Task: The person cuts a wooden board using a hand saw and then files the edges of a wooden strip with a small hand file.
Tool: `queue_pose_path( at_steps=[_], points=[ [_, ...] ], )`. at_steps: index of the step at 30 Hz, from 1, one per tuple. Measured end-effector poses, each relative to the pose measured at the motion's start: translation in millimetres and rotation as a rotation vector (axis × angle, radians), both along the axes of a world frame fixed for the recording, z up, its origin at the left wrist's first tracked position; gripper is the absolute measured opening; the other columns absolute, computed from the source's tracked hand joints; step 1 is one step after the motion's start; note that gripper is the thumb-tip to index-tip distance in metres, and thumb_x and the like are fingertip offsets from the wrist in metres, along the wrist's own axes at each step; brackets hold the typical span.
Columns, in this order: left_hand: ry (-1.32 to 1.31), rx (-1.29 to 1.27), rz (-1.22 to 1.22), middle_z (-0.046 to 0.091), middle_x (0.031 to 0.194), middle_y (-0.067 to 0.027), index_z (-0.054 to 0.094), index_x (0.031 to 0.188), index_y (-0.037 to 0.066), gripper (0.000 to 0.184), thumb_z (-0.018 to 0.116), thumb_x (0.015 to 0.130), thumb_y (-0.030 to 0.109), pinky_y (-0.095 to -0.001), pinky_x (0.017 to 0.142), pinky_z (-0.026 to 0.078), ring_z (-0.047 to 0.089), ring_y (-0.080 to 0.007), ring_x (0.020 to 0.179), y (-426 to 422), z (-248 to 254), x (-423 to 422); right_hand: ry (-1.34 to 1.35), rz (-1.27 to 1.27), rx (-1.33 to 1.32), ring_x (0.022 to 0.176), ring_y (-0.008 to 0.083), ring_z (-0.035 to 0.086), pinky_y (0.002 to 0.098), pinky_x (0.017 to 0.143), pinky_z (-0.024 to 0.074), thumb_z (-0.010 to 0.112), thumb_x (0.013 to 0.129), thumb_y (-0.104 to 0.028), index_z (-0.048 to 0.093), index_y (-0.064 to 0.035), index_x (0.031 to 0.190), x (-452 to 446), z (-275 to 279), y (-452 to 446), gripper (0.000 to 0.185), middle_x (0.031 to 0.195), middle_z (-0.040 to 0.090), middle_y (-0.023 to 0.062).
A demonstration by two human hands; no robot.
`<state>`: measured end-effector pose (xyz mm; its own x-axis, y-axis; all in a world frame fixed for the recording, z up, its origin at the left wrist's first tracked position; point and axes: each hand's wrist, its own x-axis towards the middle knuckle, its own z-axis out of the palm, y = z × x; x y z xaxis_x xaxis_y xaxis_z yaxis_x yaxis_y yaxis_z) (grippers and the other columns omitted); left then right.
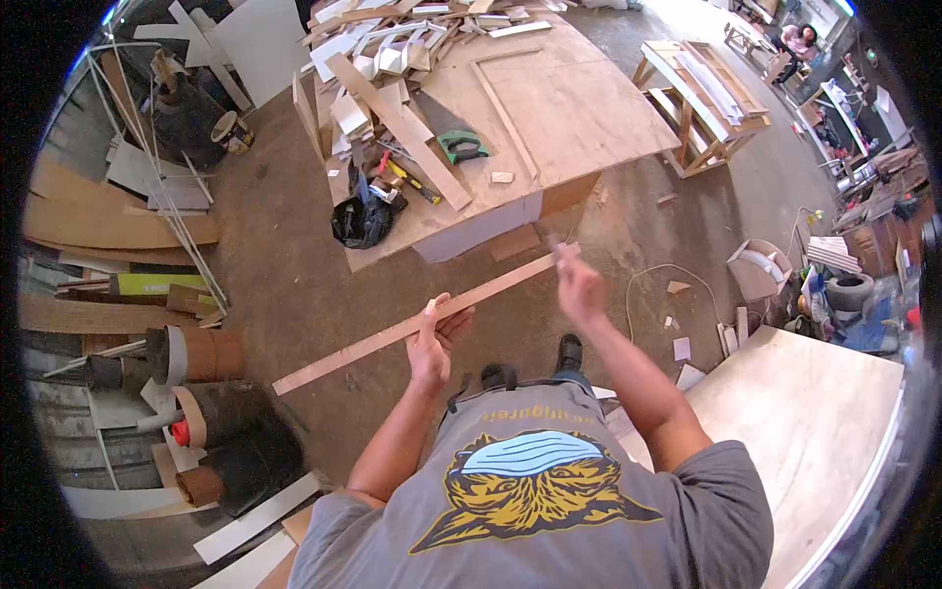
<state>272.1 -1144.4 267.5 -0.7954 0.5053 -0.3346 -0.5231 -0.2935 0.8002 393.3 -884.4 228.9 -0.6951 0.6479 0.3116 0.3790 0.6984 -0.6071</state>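
Observation:
A long, narrow wooden strip (358, 350) slants across the view in front of my body, its right end higher than its left. My left hand (437, 339) grips it near the middle, thumb on the near face and fingers behind. At the strip's right end is my right hand (581, 287), closed and slightly blurred. A small greyish thing seems to stick out above its fingers, too smeared to name. Whether this hand also touches the strip, I cannot tell.
Ahead stands a wooden worktable (579, 108) bearing a pile of offcuts (392, 49), a green-handled saw (462, 146) and a black plastic bag (362, 222). Rolls of edging (201, 353) and boards lie at left. A large pale panel (785, 422) is at right. A person (797, 41) sits far back.

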Motion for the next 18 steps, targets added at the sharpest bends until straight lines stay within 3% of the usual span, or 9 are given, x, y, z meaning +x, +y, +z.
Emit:
queue_pose_path(
  at_steps=[3,4,7,8,11,12,15,18],
  points=[
    [-0.029,-0.006,-0.014,0.07,0.118,-0.0205,0.059,0.131,-0.002,0.046,0.05,0.109,0.036,-0.0457,0.099,0.058,0.072,-0.0342,0.109,-14,-2,-10,-0.002,0.2,-0.041,0.104,0.038,0.072,0.0453,0.087,0.0581,0.053,0.104,-0.015,0.065,-0.012,0.138,10,1,-34,0.036,0.12,0.071,0.0201],
    [-0.037,0.001,-0.02,0.07,0.118,-0.0202,0.059,0.131,-0.002,0.045,0.05,0.109,0.036,-0.0457,0.099,0.058,0.073,-0.0341,0.108,-17,-3,-13,0.117,0.159,0.033,0.107,0.0372,0.071,0.045,0.09,0.0572,0.055,0.103,-0.013,0.066,-0.0115,0.137,8,-8,-21,0.035,0.122,0.071,0.0196],
    [-0.003,-0.017,-0.055,0.071,0.116,-0.0196,0.06,0.13,-0.002,0.045,0.051,0.108,0.037,-0.0452,0.097,0.058,0.073,-0.0338,0.106,-21,0,-10,-0.017,-0.297,-0.2,0.106,0.0355,0.072,0.0441,0.089,0.0571,0.057,0.102,-0.012,0.067,-0.0113,0.135,8,-18,6,0.035,0.121,0.072,0.019],
    [0.004,-0.009,-0.065,0.071,0.116,-0.0195,0.061,0.129,-0.002,0.045,0.052,0.108,0.037,-0.0452,0.097,0.059,0.073,-0.0337,0.106,-21,-2,-10,0.065,-0.257,-0.06,0.105,0.0356,0.072,0.0435,0.087,0.0573,0.058,0.101,-0.013,0.068,-0.0096,0.134,9,-27,0,0.034,0.116,0.072,0.0209],
    [0.014,0.02,-0.079,0.071,0.115,-0.0191,0.061,0.129,-0.002,0.045,0.053,0.107,0.037,-0.0451,0.096,0.059,0.074,-0.0333,0.105,-23,-8,-12,0.103,0.071,-0.022,0.106,0.0361,0.072,0.0427,0.088,0.0568,0.057,0.102,-0.013,0.068,-0.0065,0.132,16,-2,-46,0.033,0.117,0.072,0.0216],
    [0.003,0.032,-0.083,0.071,0.114,-0.019,0.061,0.128,-0.003,0.045,0.053,0.107,0.037,-0.0451,0.095,0.059,0.074,-0.0331,0.104,-24,-9,-12,0.08,0.049,-0.022,0.106,0.0365,0.072,0.042,0.089,0.0564,0.057,0.102,-0.014,0.068,-0.0052,0.132,21,13,-45,0.033,0.119,0.072,0.0218],
    [0.02,0.02,-0.087,0.072,0.113,-0.0187,0.061,0.127,-0.003,0.043,0.053,0.107,0.035,-0.0456,0.095,0.06,0.074,-0.0327,0.103,-22,-6,-8,0.145,-0.403,-0.247,0.109,0.0356,0.072,0.0425,0.091,0.0557,0.055,0.104,-0.015,0.067,-0.0048,0.134,27,-18,-1,0.033,0.122,0.071,0.0226],
    [0.065,0.054,-0.032,0.072,0.111,-0.0188,0.062,0.125,-0.004,0.042,0.051,0.108,0.033,-0.0457,0.094,0.06,0.075,-0.032,0.1,-27,-8,-17,0.16,-0.407,-0.198,0.116,0.0353,0.069,0.0405,0.096,0.0538,0.053,0.106,-0.015,0.065,-0.0018,0.134,36,-13,-19,0.034,0.126,0.069,0.0233]
  ],
)
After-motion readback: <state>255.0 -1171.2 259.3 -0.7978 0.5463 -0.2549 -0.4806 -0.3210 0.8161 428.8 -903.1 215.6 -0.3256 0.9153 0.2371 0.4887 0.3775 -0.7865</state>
